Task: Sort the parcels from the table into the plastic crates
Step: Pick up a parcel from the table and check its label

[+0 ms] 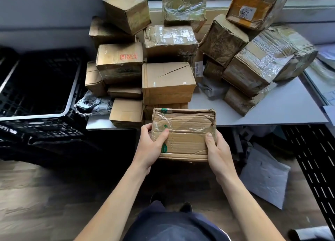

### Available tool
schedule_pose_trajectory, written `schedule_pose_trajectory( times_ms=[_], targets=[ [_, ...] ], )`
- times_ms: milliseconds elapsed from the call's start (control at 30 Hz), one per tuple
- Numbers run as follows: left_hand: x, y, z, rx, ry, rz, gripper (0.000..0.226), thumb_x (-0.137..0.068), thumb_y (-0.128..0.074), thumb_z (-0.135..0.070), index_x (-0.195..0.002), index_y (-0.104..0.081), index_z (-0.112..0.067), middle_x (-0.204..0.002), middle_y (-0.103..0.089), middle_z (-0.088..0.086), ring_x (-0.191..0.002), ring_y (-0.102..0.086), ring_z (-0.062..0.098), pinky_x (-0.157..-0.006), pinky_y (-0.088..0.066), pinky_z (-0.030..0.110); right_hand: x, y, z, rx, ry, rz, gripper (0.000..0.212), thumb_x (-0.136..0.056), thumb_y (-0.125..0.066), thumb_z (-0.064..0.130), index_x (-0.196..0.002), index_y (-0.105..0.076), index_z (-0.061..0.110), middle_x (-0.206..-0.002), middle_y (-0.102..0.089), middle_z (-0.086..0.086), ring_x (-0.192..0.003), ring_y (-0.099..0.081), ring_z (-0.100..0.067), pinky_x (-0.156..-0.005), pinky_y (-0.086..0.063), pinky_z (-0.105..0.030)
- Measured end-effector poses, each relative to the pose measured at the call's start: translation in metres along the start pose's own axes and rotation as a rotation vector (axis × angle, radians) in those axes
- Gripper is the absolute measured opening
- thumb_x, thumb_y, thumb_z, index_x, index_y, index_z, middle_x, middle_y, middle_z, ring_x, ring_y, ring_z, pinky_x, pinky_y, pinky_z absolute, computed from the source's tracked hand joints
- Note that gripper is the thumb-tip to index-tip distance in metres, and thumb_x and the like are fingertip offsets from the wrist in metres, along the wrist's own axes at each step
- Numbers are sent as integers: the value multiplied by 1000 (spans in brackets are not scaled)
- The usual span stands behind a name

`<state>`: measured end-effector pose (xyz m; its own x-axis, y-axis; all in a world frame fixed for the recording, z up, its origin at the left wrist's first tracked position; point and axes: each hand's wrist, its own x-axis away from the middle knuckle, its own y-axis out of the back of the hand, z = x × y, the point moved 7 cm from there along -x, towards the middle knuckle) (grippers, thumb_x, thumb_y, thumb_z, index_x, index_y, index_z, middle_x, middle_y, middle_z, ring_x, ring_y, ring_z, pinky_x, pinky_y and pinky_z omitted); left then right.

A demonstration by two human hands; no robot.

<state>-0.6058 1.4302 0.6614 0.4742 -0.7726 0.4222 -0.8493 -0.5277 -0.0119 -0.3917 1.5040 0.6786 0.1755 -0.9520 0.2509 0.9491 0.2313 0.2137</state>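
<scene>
At far left, a black plastic crate (72, 88) stands open against the table's end, apparently set close so that parcels can be dropped in with a short swing. Its inside is too dark for any contents to be made out. To its right, a grey table (281, 106) is crowded with taped cardboard parcels (168, 81) stacked toward the window. A crumpled grey mailer bag (90, 104) is wedged at the near left corner.

In front of the table's near edge, at centre, one flat creased parcel (186, 132) with green-printed tape is held clear of the pile. The left hand (152, 146) is wrapped round its left side, thumb laid on top. The right hand (217, 153) is clasped on the lower right corner, thumb on top and fingers hidden beneath.

Both hands are probably used because the parcel is wide. Its face is tipped upward, likely to be read before a crate is chosen. On the floor at right, a pale plastic bag (264, 175) lies beside a black slotted panel (311, 159).
</scene>
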Motion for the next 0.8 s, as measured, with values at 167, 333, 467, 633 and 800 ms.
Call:
schedule_pose_trajectory(
  times_ms=[167,333,467,633,800],
  targets=[
    [5,11,-2,28,25,-29,38,-108,-44,-48,-123,-65,-20,-118,-73,1,-109,-70,13,-92,-55,34,-3,5,-20,-151,-116,-13,28,-112,-45,29,-128,-68,24,-117,-75,11,-110,-68,-4,-88,-50,-21],
    [-3,27,0,-53,-22,-106,28,-105,-49,-3,-116,-66,-22,-116,-73,2,-111,-68,15,-84,-55,30,-10,13,-38,-295,-232,-13,28,-111,-47,27,-122,-72,21,-114,-78,8,-115,-69,-13,-94,-53,-32],
    [-7,32,0,-164,-118,-104,34,-91,-75,-4,-117,-65,-24,-114,-71,2,-109,-67,16,-94,-58,35,-15,13,-50,-364,-295,24,29,-110,-48,29,-122,-74,22,-121,-76,2,-121,-68,-18,-113,-47,-46],
    [-13,45,9,-298,19,-104,104,-52,-85,-76,-138,-48,-33,-139,-46,-6,-128,-48,12,-107,-45,34,-22,22,-63,-478,-344,16,34,-110,-45,31,-128,-71,19,-128,-74,-5,-126,-66,-25,-117,-42,-53],
    [-18,46,16,-344,133,1,148,-35,-76,-96,-160,-27,-34,-157,-29,-5,-142,-37,17,-121,-35,48,-19,25,-69,-542,-399,21,36,-110,-43,31,-130,-70,17,-128,-74,-8,-124,-67,-27,-115,-45,-50]
  ],
)
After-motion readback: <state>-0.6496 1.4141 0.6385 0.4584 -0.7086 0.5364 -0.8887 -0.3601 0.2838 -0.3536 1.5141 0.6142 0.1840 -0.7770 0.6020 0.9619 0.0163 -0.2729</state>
